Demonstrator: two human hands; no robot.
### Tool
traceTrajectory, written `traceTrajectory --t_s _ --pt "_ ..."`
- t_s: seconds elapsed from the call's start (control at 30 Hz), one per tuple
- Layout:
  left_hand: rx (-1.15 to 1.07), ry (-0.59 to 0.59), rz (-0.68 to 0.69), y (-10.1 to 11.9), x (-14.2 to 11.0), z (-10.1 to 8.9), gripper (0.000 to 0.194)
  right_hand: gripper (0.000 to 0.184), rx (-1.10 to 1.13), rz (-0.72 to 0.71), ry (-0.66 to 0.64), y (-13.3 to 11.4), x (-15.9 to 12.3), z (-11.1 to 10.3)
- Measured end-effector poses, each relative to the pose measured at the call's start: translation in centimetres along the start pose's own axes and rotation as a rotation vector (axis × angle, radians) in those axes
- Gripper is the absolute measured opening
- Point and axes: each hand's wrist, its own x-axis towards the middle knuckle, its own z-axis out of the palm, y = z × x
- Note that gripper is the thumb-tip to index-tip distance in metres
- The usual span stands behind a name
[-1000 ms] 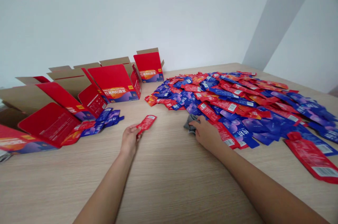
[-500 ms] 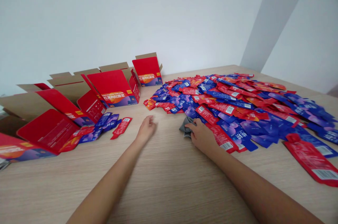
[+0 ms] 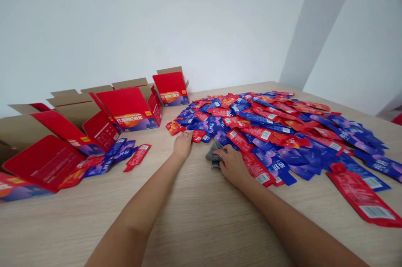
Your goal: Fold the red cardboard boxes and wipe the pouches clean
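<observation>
My right hand [image 3: 231, 163] has its fingers closed on a crumpled grey cloth [image 3: 215, 154], which lies on the table against the near edge of a heap of red and blue pouches [image 3: 260, 122]. My left hand [image 3: 182, 144] is at the heap's near left corner, its fingertips beside or touching a red pouch [image 3: 198, 136]. The back of that hand hides most of its fingers, so its grip is unclear. Both forearms reach across the bare wood of the table [image 3: 201, 216].
Open red cartons stand in a row on the left, one [image 3: 128, 110] near the middle and another [image 3: 171, 89] by the wall. Several pouches [image 3: 109, 156] lie before them, and a single red pouch [image 3: 137, 158] lies apart. A large red pouch [image 3: 364, 195] rests at the right.
My left hand has moved forward and right to the edge of the pouch heap. My right hand stays on the grey cloth. The whole view has shifted slightly.
</observation>
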Motion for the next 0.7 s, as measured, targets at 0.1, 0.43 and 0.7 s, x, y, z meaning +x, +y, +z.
traceTrajectory --t_s 0.1,0.43,0.7 --pt "0.034 0.000 0.025 0.2 -2.8 -0.9 0.037 0.044 0.028 -0.015 0.001 0.3 0.1 0.2" --pt "-0.999 0.252 -0.550 -3.5 -8.5 -3.8 0.013 0.043 0.113 -0.007 0.053 0.1 -0.3 0.2" --pt "-1.304 -0.545 -0.547 1.2 -13.1 -4.7 0.036 0.038 0.364 0.007 0.152 0.5 -0.1 0.8"
